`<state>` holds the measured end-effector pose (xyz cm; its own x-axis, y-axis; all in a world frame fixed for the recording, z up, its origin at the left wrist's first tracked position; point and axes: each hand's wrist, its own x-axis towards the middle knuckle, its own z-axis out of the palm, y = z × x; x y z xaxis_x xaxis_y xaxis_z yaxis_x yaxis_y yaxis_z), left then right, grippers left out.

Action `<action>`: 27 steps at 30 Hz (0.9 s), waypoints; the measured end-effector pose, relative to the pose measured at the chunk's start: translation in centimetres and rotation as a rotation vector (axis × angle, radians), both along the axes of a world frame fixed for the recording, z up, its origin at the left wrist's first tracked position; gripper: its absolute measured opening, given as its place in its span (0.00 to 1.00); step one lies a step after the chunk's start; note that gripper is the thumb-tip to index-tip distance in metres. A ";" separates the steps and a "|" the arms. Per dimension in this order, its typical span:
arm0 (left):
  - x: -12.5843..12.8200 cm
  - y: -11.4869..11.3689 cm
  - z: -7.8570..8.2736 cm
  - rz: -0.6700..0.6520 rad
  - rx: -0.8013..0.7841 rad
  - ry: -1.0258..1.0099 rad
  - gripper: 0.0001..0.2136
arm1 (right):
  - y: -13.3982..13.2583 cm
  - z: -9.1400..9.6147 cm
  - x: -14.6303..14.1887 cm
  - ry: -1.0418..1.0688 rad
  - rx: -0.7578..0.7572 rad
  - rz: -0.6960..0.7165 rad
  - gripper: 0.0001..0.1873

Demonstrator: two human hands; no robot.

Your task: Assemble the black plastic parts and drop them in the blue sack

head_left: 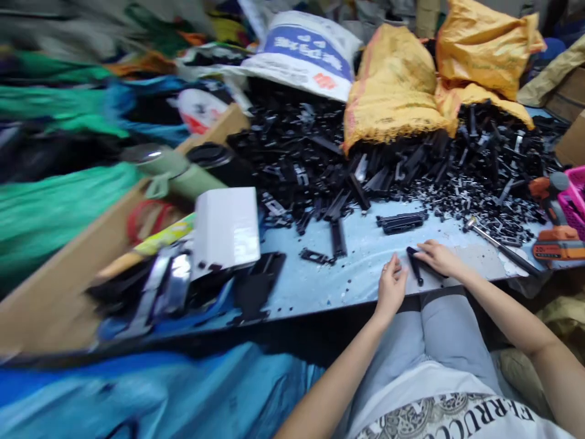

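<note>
My left hand rests near the front edge of the light blue table, fingers curled loosely, just left of a narrow black plastic strip. My right hand lies over the far end of that strip, fingers bent down on it. A stack of black flat parts sits a little beyond both hands. A large heap of black plastic parts covers the back of the table.
Yellow sacks and a white-and-blue sack lie behind the heap. An orange power drill, a metal rod and a pink basket are at right. A cardboard box with a white box stands at left.
</note>
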<state>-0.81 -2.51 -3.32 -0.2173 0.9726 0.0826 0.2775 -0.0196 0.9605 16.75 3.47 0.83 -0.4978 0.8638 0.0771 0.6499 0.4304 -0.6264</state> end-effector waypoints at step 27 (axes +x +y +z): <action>-22.9 -19.4 21.2 1.073 -0.481 1.117 0.17 | -4.5 -0.5 3.4 0.145 0.417 0.104 0.15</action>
<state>-23.69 -21.96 17.86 -0.8204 0.4025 0.4061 0.4914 0.8595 0.1409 20.19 -0.99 0.38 -0.5386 0.6900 0.4834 0.5084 0.7237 -0.4666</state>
